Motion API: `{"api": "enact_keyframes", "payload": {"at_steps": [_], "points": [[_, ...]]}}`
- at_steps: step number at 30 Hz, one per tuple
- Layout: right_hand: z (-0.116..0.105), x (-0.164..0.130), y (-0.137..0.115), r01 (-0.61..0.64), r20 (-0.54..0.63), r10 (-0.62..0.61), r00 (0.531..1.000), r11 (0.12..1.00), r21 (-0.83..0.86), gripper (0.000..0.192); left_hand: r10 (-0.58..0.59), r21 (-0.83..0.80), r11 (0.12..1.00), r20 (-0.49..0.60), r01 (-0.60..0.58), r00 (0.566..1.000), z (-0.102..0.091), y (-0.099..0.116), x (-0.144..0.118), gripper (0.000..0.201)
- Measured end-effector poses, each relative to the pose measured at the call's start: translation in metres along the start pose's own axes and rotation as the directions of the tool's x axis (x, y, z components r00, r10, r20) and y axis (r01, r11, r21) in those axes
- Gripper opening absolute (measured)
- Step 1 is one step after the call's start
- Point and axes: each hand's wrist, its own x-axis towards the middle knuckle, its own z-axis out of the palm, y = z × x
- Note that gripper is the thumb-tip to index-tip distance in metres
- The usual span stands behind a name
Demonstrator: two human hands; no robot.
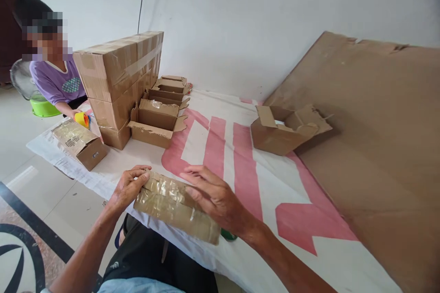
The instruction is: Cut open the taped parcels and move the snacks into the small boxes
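Observation:
A small cardboard box (pixel 172 206) sealed with clear tape lies at the near edge of a white and red sheet (pixel 240 155). My left hand (pixel 129 187) grips the box's left end with bent fingers. My right hand (pixel 215 197) rests flat on its right top, fingers spread and pressing the tape. A bit of green shows under the box's right end.
An open cardboard box (pixel 285 130) sits at the right by a big flat cardboard sheet (pixel 378 146). A stack of taped cartons (pixel 117 78) and several open boxes (pixel 158 121) stand at the back left. A seated person in purple (pixel 55 82) holds a yellow tape dispenser (pixel 82 119) near another taped box (pixel 80 143).

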Motion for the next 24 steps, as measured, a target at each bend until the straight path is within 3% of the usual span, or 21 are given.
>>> {"api": "enact_keyframes", "payload": {"at_steps": [2, 4, 7, 10, 12, 17, 24], "points": [[-0.008, -0.021, 0.011, -0.206, -0.133, 0.215, 0.967, 0.975, 0.080, 0.032, 0.038, -0.013, 0.999, 0.025, -0.038, 0.999, -0.006, -0.005, 0.004, 0.042], [-0.007, -0.046, 0.022, -0.404, -0.219, 0.455, 0.863, 0.883, 0.240, 0.039, 0.078, -0.027, 0.997, 0.087, -0.076, 0.993, -0.014, -0.009, 0.006, 0.039], [0.008, -0.080, 0.030, -0.579, -0.126, 0.725, 0.677, 0.631, 0.516, 0.057, 0.145, 0.007, 0.989, 0.204, -0.149, 0.968, -0.027, -0.013, 0.008, 0.031], [0.028, -0.095, 0.027, -0.623, -0.040, 0.804, 0.593, 0.490, 0.610, 0.068, 0.172, 0.094, 0.974, 0.283, -0.206, 0.944, -0.037, -0.015, 0.008, 0.030], [0.037, -0.093, 0.022, -0.617, -0.061, 0.803, 0.593, 0.502, 0.605, 0.069, 0.174, 0.127, 0.966, 0.316, -0.223, 0.933, -0.041, -0.015, 0.008, 0.031], [0.041, -0.069, 0.021, -0.558, -0.130, 0.732, 0.669, 0.610, 0.562, 0.064, 0.180, 0.174, 0.951, 0.363, -0.256, 0.914, -0.045, -0.009, 0.002, 0.024], [0.042, -0.063, 0.034, -0.546, -0.146, 0.682, 0.716, 0.678, 0.493, 0.057, 0.162, 0.221, 0.945, 0.318, -0.240, 0.934, -0.038, -0.011, -0.005, 0.032]]}}
